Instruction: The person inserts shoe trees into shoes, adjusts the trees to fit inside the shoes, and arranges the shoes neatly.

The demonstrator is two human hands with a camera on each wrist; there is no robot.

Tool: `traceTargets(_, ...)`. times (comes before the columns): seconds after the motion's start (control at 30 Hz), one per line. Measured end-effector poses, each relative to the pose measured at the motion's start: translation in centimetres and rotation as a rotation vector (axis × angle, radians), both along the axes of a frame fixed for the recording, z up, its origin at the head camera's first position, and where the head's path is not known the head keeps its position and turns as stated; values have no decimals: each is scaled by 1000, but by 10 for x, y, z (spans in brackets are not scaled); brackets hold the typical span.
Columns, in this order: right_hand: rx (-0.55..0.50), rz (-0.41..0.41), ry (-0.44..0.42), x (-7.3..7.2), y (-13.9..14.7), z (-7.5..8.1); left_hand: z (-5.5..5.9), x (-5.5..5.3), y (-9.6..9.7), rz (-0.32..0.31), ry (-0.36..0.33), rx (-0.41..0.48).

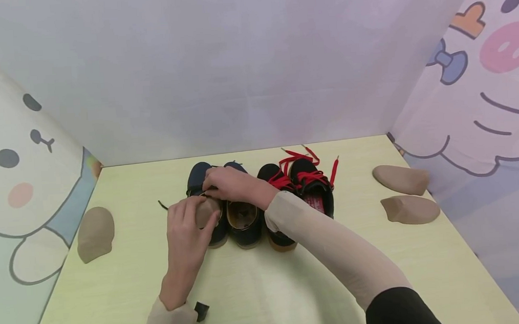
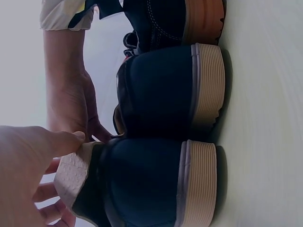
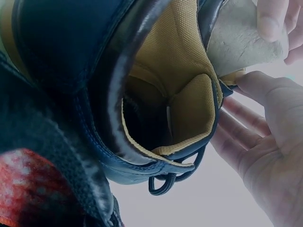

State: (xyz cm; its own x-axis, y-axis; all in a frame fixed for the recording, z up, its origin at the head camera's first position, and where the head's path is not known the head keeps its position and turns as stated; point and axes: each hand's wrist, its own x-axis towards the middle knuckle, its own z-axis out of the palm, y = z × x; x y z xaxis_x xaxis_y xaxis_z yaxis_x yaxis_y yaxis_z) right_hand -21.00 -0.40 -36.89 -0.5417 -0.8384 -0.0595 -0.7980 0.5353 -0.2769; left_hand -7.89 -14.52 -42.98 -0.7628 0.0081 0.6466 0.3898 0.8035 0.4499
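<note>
Two navy shoes stand side by side at the table's middle. A beige moulded shoe insert [image 1: 205, 213] sits partly in the opening of the left navy shoe [image 2: 142, 184], its blunt end sticking out. With thumb and fingers on either side, my left hand [image 1: 186, 234] grips that end. My right hand [image 1: 234, 183] reaches across from the right and pinches the tongue [image 3: 232, 78] of the same shoe by its edge. The second navy shoe [image 1: 247, 236], lined in tan, has its opening showing in the right wrist view. The insert's front part is hidden inside the shoe.
Black shoes with red laces [image 1: 315, 178] stand right of the navy pair, partly under my right forearm. One beige insert [image 1: 96, 234] lies at the left of the table; an upper insert [image 1: 401, 179] and a lower insert [image 1: 411, 209] lie at the right.
</note>
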Motion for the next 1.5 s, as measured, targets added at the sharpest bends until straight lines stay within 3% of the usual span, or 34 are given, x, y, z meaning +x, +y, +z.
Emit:
traceTargets(0.9, 13, 0, -23, -2, 0, 3, -11, -14, 0, 8, 69, 18)
traceTargets(1.27, 7, -12, -35, -1, 1, 3, -17, -16, -1, 13, 49, 4)
traceTargets(1.5, 11, -16, -42, -2, 1, 2, -13, -11, -8, -59, 6, 40)
